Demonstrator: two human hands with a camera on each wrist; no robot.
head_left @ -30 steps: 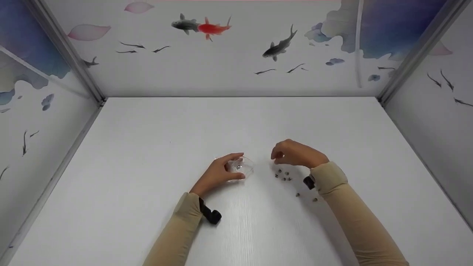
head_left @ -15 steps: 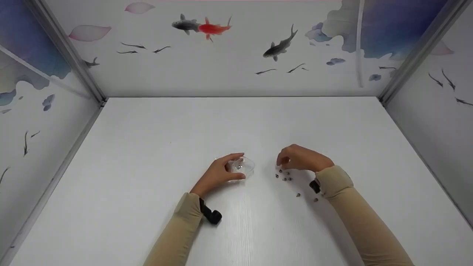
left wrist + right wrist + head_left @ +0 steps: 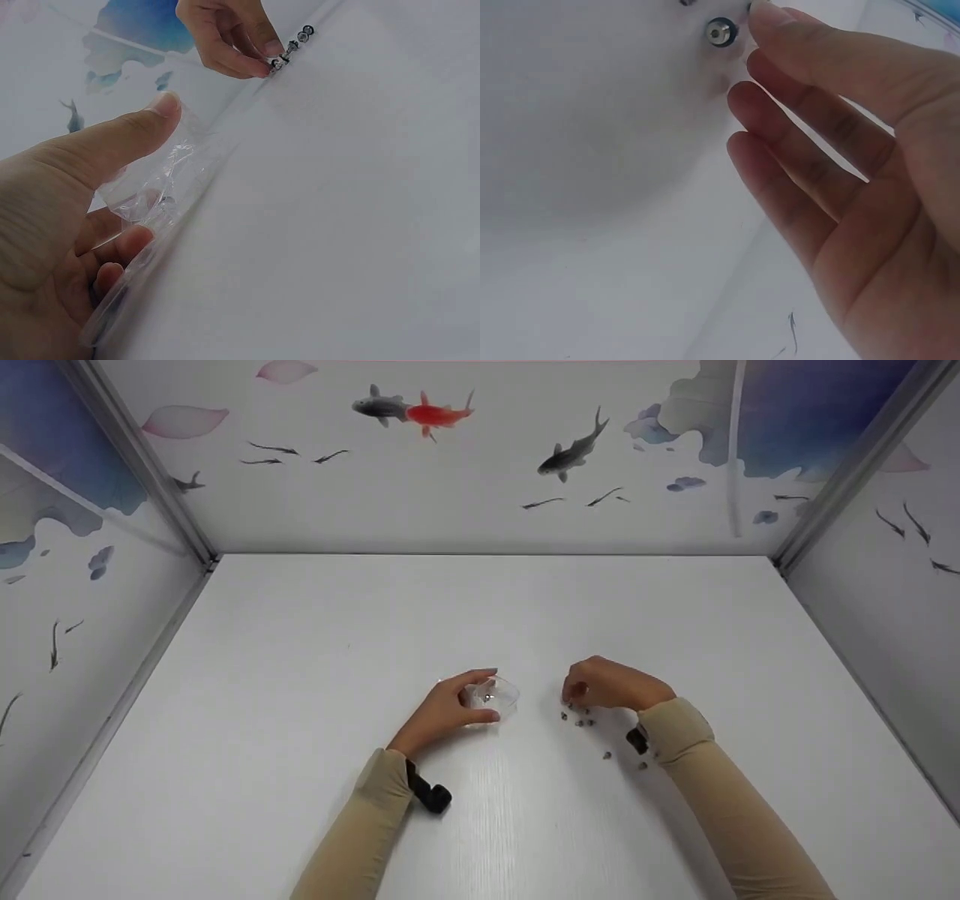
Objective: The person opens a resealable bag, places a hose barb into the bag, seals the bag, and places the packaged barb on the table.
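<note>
My left hand (image 3: pixel 442 709) curls round a clear, thin-walled plastic container (image 3: pixel 508 699), thumb on one side and fingers on the other. A small shiny metal piece (image 3: pixel 487 697) shows inside it. To the right, my right hand (image 3: pixel 611 682) reaches down to a loose cluster of small metal fittings (image 3: pixel 580 723). In the left wrist view, the right thumb and index fingertips pinch one metal fitting (image 3: pixel 277 64), with others lined up beside it. The right wrist view shows a silver fitting (image 3: pixel 720 32) with a dark ring and a central hole close to the thumb.
Two more fittings lie nearer the front, one fitting (image 3: pixel 607 755) left of another fitting (image 3: pixel 643 766) close to the right sleeve. Printed panels with fish enclose the white table (image 3: pixel 300 622) at the back and both sides. Each wrist wears a black camera (image 3: pixel 433 798).
My right hand has moved slightly right and down towards the front, its fingertips now at the cluster's far edge. The left hand keeps its hold on the container.
</note>
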